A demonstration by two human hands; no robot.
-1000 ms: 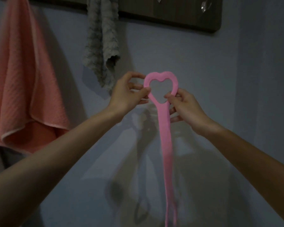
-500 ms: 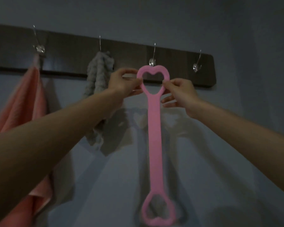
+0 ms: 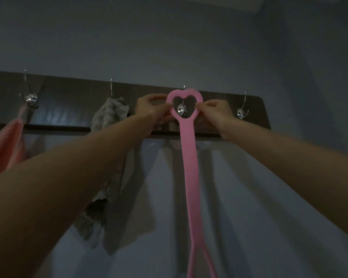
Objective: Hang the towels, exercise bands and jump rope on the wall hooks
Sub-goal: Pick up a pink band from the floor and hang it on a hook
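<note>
A pink exercise band (image 3: 190, 163) with a heart-shaped loop at its top hangs straight down in front of the wall. My left hand (image 3: 152, 109) pinches the loop's left side and my right hand (image 3: 215, 111) pinches its right side. The heart opening frames the third chrome hook (image 3: 182, 110) of the dark wooden hook rail (image 3: 72, 109); whether the loop rests on the hook I cannot tell. A pink towel (image 3: 6, 149) hangs from the first hook (image 3: 30, 98). A grey towel (image 3: 109, 117) hangs from the second hook, partly hidden by my left forearm.
The fourth hook (image 3: 242, 112) at the rail's right end carries nothing. The wall is pale blue-grey, with a corner at the far right. The band's lower loop runs out of the bottom of the frame.
Both hands raised the band's heart loop from below the rail up to the third hook, which now shows through the opening. The view tilted upward.
</note>
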